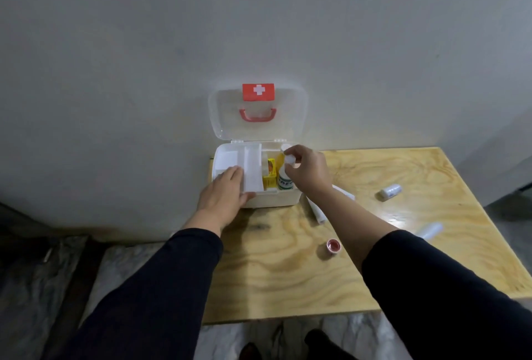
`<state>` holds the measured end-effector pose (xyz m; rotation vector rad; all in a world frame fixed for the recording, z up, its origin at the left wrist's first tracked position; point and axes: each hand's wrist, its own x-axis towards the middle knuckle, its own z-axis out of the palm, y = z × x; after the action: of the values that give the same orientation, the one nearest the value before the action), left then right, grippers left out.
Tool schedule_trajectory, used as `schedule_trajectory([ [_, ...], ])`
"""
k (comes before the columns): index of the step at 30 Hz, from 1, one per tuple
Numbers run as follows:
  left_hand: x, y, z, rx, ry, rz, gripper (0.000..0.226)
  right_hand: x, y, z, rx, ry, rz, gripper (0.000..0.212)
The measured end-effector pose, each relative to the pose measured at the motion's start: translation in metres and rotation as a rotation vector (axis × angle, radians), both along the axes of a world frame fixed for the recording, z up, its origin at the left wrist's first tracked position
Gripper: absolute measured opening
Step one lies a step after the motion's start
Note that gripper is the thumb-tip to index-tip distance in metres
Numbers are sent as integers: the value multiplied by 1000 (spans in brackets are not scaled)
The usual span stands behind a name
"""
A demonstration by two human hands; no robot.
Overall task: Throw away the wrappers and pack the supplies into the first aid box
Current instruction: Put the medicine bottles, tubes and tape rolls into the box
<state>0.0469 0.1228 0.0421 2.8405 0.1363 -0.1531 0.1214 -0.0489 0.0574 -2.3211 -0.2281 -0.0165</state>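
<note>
- One first aid box (276,200) at centre frame, at the far left corner of one wooden table (403,259), against the wall; clear lid (290,120) raised upright, bearing one red handle (257,115) and one red label with a white cross (258,91).
- Four loose items on the table: one small white bottle (390,192) lying on its side at right of centre; one clear tube-like item (429,230) lower right, partly hidden by the right forearm; one small round red-centred roll (333,247) below centre; one white rolled item (318,211) just beside the box, partly under the right wrist.
- Inside the box: one white divided tray (250,158) over the left half; in the open right half, one yellow packet (270,177) standing next to one white bottle with a green label (284,182).
- Left hand (223,197) flat, fingers spread loosely, palm down on the tray and the box's near left edge.
- Right hand (306,169) above the box's right half, fingertips pinching a small white bottle (288,155) held over the green-labelled one; remaining fingers curled.
- Dark sleeves (161,287) on both arms, pushed back from the wrists.
</note>
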Motion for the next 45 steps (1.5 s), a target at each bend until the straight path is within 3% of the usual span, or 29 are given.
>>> schedule_trajectory([
  [8,-1,1,-1,20,-21,-17,60,3,0,-5,-38,37,12,33],
  [15,0,9,7,54,-9,-58,72,15,-25,6,5,-10,-166,25],
  [18,0,13,7,92,35,-67,77,17,-44,-8,-130,64,-179,29],
  [24,4,15,3,130,24,-64,76,15,-65,-52,-598,277,-113,65],
  [28,6,14,0,126,26,-50,77,8,-59,-76,-717,278,-127,80],
  [36,5,14,-2,153,27,-52,76,-1,-51,-83,-505,121,-158,40],
  [40,4,12,1,159,22,-63,75,1,-55,-70,-428,172,-239,43],
  [45,3,11,4,155,33,-67,74,4,-61,-57,-561,229,-117,61],
])
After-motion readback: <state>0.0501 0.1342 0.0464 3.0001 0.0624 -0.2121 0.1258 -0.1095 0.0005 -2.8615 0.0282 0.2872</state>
